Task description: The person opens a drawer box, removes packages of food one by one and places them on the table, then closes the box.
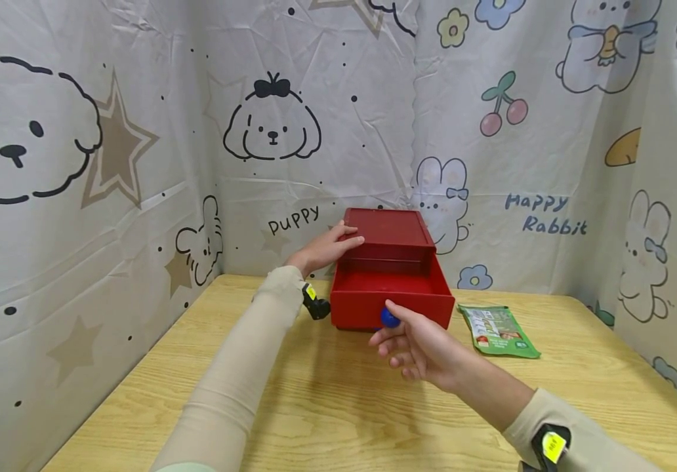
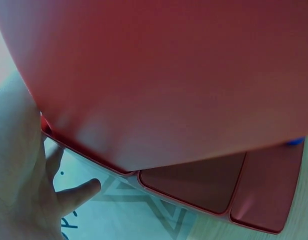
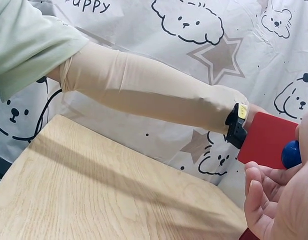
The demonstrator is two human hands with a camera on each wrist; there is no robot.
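Note:
A red box stands at the back of the table, its drawer pulled out toward me with the red inside showing. A round blue knob sits on the drawer front. My right hand pinches that knob, thumb over it and index finger beneath, the other fingers loosely bent; the right wrist view also shows the knob between thumb and fingers. My left hand rests on the box's upper left edge, fingers extended across the top. Close up, the left wrist view shows the box's red side beside the thumb.
A green printed packet lies flat on the wooden table, just right of the box. Cloth curtains printed with cartoon animals hang behind the box and along both sides.

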